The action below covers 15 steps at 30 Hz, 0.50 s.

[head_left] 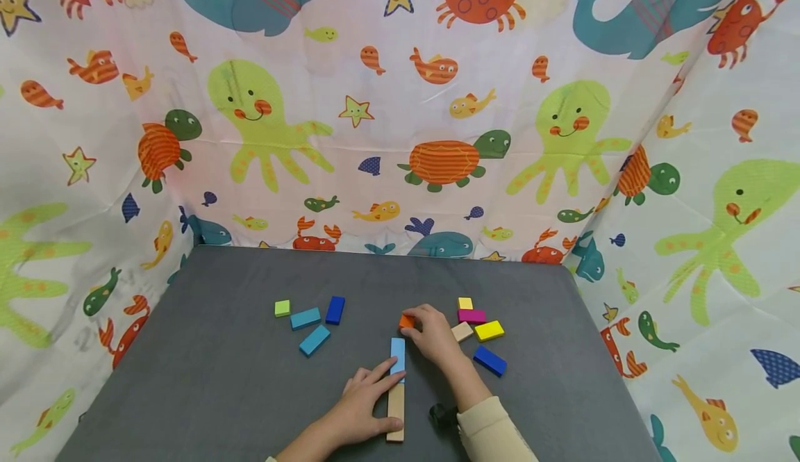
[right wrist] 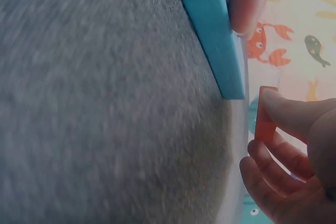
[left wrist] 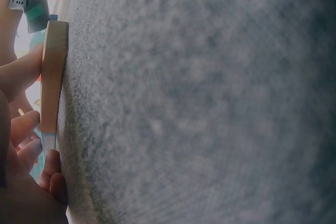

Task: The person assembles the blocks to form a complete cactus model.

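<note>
My right hand (head_left: 432, 337) pinches a small orange block (head_left: 406, 322) between thumb and fingers, just beyond the far end of a row of two blocks. The right wrist view has that orange block (right wrist: 266, 114) held past the end of the light blue block (right wrist: 218, 40). In the row, the light blue block (head_left: 397, 348) lies end to end with a longer natural wood block (head_left: 396, 406). My left hand (head_left: 359, 406) rests along the row with fingers extended, fingertips on the light blue block and thumb on the wood block (left wrist: 54, 72).
On the grey table (head_left: 219, 378), a green cube (head_left: 282, 308), two light blue blocks (head_left: 305, 319) and a dark blue block (head_left: 335, 310) lie left. Right are yellow (head_left: 489, 331), magenta (head_left: 471, 317), wood (head_left: 462, 331) and dark blue (head_left: 490, 361) blocks. A sea-animal curtain (head_left: 375, 156) hangs behind.
</note>
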Tool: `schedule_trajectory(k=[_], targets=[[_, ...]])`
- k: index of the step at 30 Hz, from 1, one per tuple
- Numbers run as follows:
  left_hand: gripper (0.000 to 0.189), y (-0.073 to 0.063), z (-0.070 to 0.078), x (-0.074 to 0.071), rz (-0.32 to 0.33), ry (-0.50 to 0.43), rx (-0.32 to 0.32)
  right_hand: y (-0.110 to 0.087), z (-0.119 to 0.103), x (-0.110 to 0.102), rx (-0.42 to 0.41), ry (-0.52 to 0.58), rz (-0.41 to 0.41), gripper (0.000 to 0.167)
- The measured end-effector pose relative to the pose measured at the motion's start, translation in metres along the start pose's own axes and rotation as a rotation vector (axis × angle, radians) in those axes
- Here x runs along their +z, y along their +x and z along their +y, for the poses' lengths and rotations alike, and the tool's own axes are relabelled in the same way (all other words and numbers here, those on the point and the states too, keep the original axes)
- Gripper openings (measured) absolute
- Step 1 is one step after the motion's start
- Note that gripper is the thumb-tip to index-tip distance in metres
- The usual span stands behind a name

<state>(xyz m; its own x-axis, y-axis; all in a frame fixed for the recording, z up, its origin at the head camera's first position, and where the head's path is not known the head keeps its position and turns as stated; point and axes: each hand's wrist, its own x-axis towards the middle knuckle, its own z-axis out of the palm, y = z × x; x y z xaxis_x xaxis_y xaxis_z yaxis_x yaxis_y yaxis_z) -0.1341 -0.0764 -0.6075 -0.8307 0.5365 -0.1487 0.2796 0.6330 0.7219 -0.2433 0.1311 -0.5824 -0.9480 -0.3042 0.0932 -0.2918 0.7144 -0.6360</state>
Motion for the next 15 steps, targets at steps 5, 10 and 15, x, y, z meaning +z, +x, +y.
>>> schedule_trajectory(k=[5,10,15], targets=[[0.078,-0.0002,-0.0003,-0.0009,0.001,0.006,0.011,0.0025,-0.0014,0.0048,-0.009,0.005,-0.015,0.033],[0.078,0.0008,-0.0057,0.0017,0.01,0.006,0.025,0.0039,-0.0015,0.0089,-0.019,0.007,-0.035,0.031],[0.078,0.0004,-0.0053,0.0008,0.013,-0.005,0.031,0.0043,-0.0019,0.0102,-0.024,0.029,-0.065,0.03]])
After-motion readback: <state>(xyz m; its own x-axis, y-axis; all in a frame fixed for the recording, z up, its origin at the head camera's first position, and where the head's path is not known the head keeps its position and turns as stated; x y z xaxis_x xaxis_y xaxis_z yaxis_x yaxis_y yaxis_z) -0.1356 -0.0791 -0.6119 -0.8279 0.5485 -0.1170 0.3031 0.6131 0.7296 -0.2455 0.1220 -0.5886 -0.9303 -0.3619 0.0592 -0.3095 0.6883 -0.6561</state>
